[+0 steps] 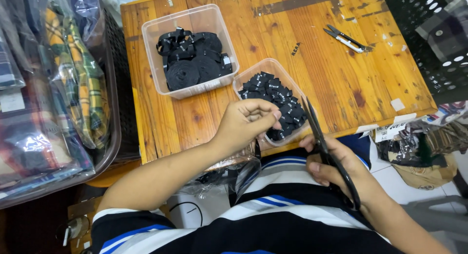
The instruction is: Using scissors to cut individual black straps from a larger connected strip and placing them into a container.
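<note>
My right hand [336, 168] grips black scissors [317, 132], blades pointing up toward the table's near edge. My left hand [246, 122] hovers over a small clear tub [273, 68] filled with several cut black label pieces [275, 95], fingers curled and pinched together; a thin black strip hangs below it, though what the fingers hold is hard to tell. A larger clear tub [161, 34] behind it holds rolls of black ribbon [192, 59].
Both tubs sit on a worn wooden table [331, 73]. Small thread snips [346, 39] lie at the back right. A black perforated crate [434, 34] stands at right, bagged plaid fabric [68, 78] at left, plastic bags [419, 151] on the floor at right.
</note>
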